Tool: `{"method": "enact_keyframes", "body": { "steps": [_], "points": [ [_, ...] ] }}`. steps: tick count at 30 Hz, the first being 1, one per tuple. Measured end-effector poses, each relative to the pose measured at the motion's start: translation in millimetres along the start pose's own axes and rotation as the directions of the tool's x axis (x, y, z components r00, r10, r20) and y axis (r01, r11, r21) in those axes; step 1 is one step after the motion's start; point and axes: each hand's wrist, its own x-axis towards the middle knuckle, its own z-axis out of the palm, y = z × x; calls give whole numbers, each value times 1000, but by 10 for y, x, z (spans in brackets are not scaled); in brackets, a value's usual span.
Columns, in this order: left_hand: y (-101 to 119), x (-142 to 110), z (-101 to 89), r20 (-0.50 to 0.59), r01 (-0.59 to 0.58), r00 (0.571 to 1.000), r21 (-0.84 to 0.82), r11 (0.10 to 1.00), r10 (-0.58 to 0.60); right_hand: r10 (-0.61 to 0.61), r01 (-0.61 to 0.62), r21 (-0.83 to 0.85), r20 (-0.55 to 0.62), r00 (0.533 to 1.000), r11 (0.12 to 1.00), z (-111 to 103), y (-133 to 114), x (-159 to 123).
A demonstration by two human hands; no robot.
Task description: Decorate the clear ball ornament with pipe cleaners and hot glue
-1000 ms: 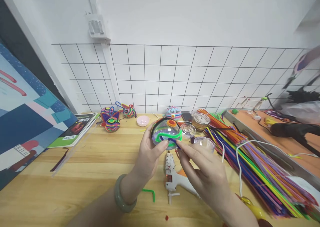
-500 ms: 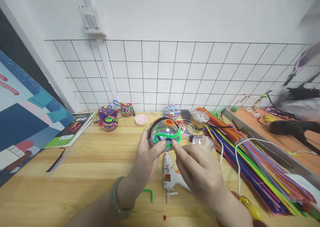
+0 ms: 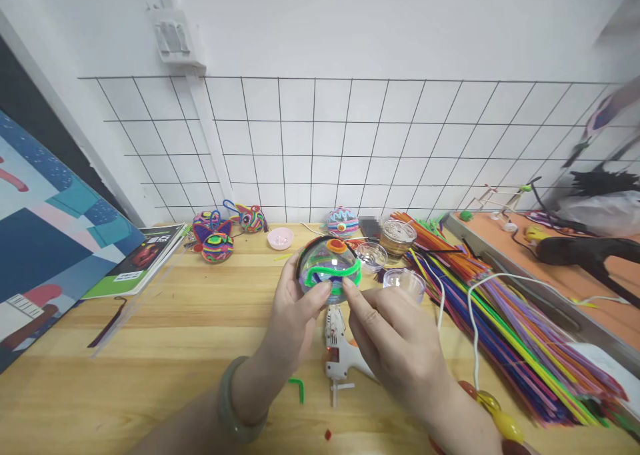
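My left hand (image 3: 295,308) is closed around a clear plastic ball (image 3: 320,260), its thumb pressed on the near side. An orange and red coil of pipe cleaner sits on top of the ball, and a dark strip runs along its upper left edge. Across the front curves a bright green pipe cleaner (image 3: 350,271), with a dark blue piece under it. My right hand (image 3: 400,348) has its index fingertip against the green pipe cleaner; its other fingers are curled and partly hidden. Below the ball, a white hot glue gun (image 3: 336,348) lies partly behind my right hand.
Bundled pipe cleaners (image 3: 520,335) and a white cord (image 3: 475,328) spread over the right side. Clear plastic half-shells (image 3: 405,283), a tub (image 3: 397,238) and a pink bowl (image 3: 280,239) stand behind. Colourful finished balls (image 3: 217,247) line the back. A bent green piece (image 3: 301,389) lies in front.
Both hands keep the same hold on the ball, and the green pipe cleaner looks unchanged. The whole view has shifted slightly.
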Motion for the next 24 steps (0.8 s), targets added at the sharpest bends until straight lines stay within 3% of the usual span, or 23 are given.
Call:
{"method": "enact_keyframes", "body": {
  "steps": [24],
  "points": [
    [-28, 6, -9, 8, 17, 1000, -45, 999, -16, 5, -4, -66, 6, 1000, 998, 24, -13, 13]
  ]
}}
